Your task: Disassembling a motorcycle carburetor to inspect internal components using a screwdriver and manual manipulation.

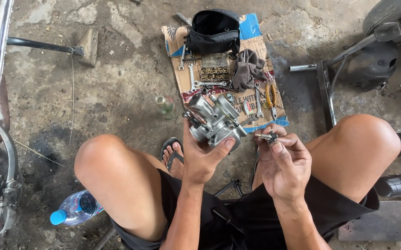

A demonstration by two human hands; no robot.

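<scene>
My left hand (203,155) holds a silver metal carburetor (214,119) up in front of me, thumb pressed on its lower right side. My right hand (281,162) pinches a small screw with a spring (264,136) between thumb and fingers, its tip pointing left toward the carburetor with a small gap between them. Both hands hover between my bare knees, above my black shorts.
A cardboard sheet (256,46) on the concrete floor carries a black pouch (214,30), a box of small parts (215,67), a grey rag (247,68), wrenches and orange-handled pliers (271,97). A small glass (164,105), a water bottle (74,209), and motorcycle parts at both sides surround me.
</scene>
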